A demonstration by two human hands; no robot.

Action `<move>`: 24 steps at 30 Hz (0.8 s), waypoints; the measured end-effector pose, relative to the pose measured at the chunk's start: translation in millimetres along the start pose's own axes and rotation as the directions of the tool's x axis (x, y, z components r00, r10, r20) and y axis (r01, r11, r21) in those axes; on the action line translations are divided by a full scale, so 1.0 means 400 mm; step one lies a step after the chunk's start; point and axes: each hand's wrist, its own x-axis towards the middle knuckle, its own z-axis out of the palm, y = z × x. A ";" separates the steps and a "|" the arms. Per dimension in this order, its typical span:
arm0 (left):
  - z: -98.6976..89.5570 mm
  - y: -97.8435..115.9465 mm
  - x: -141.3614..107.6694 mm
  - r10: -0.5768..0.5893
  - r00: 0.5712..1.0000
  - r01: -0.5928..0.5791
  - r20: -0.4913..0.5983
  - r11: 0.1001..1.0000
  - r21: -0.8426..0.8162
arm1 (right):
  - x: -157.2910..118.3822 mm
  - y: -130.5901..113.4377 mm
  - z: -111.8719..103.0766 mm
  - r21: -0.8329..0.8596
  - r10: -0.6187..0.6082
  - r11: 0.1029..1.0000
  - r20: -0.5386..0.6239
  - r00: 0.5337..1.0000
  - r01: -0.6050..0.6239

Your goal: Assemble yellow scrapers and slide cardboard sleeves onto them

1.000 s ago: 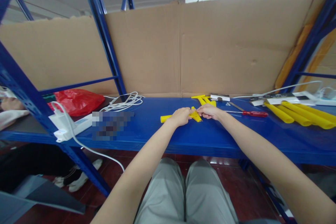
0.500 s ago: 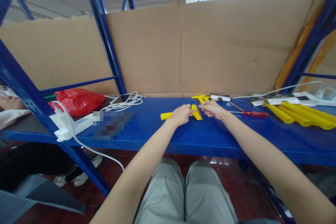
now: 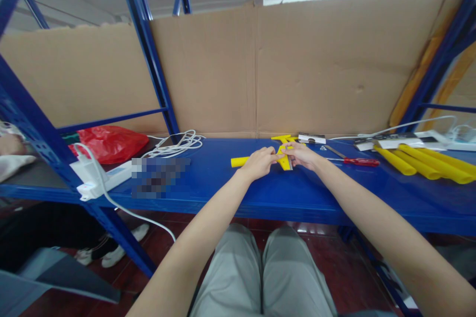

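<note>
My left hand (image 3: 262, 162) is closed round a yellow scraper (image 3: 285, 162) with a wide flat head and a metal edge. The scraper's round handle end sticks out to the left of that hand. Against the head, my right hand (image 3: 302, 155) has its fingers pinched together; whatever small thing they hold is hidden. Just behind my hands lie more yellow scraper heads (image 3: 284, 137) and a small black-and-white packet (image 3: 311, 138). To the right of my right hand are a red-handled screwdriver (image 3: 360, 162) and tiny metal pieces (image 3: 323, 147).
Several yellow tubes (image 3: 420, 161) lie on the blue shelf (image 3: 208, 183) at right, beside a white power strip. On the left are a white power strip (image 3: 117, 173), coiled white cable (image 3: 182, 143), a red plastic bag (image 3: 111, 143) and a blurred patch. Cardboard (image 3: 208, 74) stands behind.
My right hand has moved slightly left until its fingers meet the scraper head. The left hand and scraper have shifted a little to the right.
</note>
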 end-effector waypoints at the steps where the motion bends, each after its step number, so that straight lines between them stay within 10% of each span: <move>1: -0.001 0.001 0.000 -0.003 1.000 0.003 0.007 1.000 0.004 | -0.001 0.000 0.001 -0.005 -0.011 1.000 -0.006 1.000 0.011; 24: 0.015 0.001 0.001 0.006 0.999 -0.007 0.037 0.999 0.037 | 0.004 0.014 0.000 -0.041 -0.102 0.994 0.010 0.995 0.102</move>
